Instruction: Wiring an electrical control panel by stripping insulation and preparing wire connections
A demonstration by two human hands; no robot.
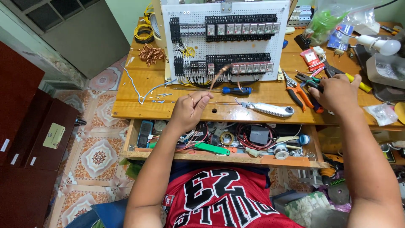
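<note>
My left hand [192, 107] is closed on a thin copper wire [219, 75] that arcs up toward the white perforated panel [225, 40] carrying rows of black relays. My right hand [337, 93] rests on a pair of dark-handled pliers [313, 86] at the right of the wooden bench [143, 103], beside orange-handled pliers [297, 90]. A blue-handled screwdriver [234, 90] and a grey utility knife [270, 109] lie between my hands.
An open drawer [228, 157] below the bench edge holds wire coils, tape rolls and a green tool. A tangle of copper wire [151, 54] and yellow wire coils [144, 30] sit at the back left. A lamp [379, 44], bags and small parts crowd the right.
</note>
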